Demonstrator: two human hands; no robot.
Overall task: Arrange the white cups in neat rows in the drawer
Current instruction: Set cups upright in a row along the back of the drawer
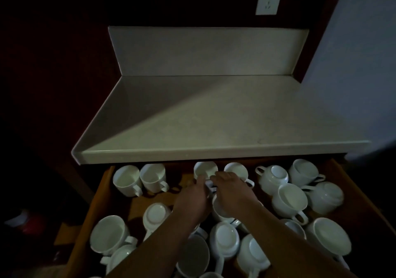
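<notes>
An open wooden drawer (pixel 100 194) holds several white cups. Two upright cups (pixel 126 180) (pixel 153 177) stand side by side at the back left. My left hand (pixel 192 200) reaches to an upright cup (pixel 205 169) at the back centre and pinches its handle. My right hand (pixel 232 191) lies beside it, fingers pointing left at that same handle, in front of another upright cup (pixel 235 168). The right fingertips are hidden in the dim light. Other cups lie jumbled, some upside down (pixel 273 176) (pixel 157 214), some on their sides (pixel 290 200).
A pale countertop (pixel 214 115) overhangs the back of the drawer, just above the rear cups. A white wall socket (pixel 269 1) sits above the backsplash. A wall (pixel 353 63) stands to the right. The left is dark, with something red low down (pixel 32 224).
</notes>
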